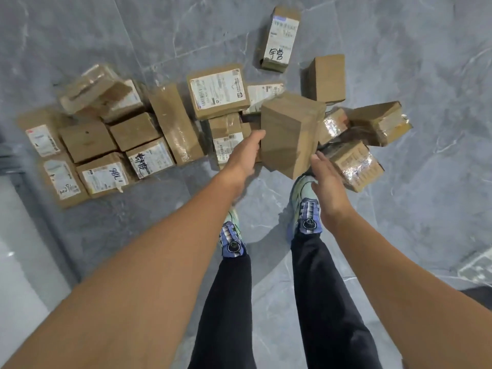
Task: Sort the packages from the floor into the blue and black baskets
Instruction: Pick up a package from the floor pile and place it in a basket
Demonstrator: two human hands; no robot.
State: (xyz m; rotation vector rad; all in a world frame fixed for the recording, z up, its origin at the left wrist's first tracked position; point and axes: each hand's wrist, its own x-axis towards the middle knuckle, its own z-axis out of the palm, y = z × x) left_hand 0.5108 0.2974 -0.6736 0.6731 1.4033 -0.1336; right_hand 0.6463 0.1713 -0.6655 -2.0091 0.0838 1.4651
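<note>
Fingers (257, 135) on the left hand (243, 155) are pretty much straight, laid flat against the near left side of a plain brown box (290, 134), not curled round it. Right hand (328, 182) is the same deal, fingers (319, 159) straight and relaxed by the box's lower right edge. I honestly can't tell if they're touching it or just beside it. So the box looks sandwiched between two flat hands rather than gripped. It's tilted and up off the floor (426, 62), above the pile. The other packages (218, 91) lie spread out underneath and to both sides, some with white labels, some wrapped in shiny tape. Shoes (306, 209) are right at the edge of the pile.

My read: this is the pick-up step for one box, with most of the sorting left to go. Neither of the baskets is in shot, so the next move calls for firming up that squeeze, then turning to find the right one. With a hold this loose, it could slip.
</note>
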